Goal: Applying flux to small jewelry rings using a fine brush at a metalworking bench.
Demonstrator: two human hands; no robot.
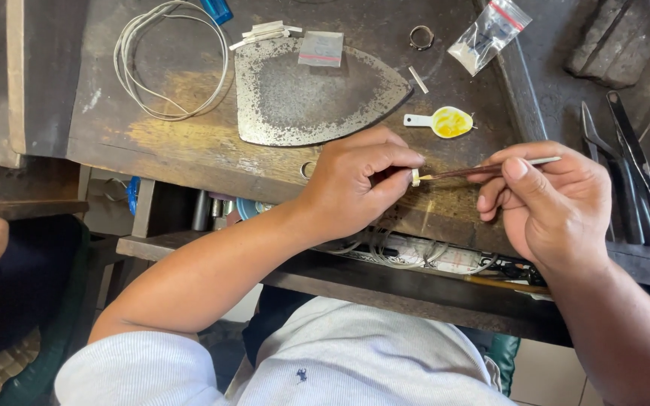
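Pale little ring piece (415,177), light and easily dropped: your left hand (355,184) pinches its edges; right hand (547,199) grips the thin stick (483,168).

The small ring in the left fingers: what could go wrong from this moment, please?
1. The small ring is pinched only at the fingertips of the left hand, over the edge of the workbench; if it slips, it may drop below.
2. The thin stick in the right hand points toward the left fingers and might poke them.
3. The yellow spoon lies close behind; a hand could knock it.
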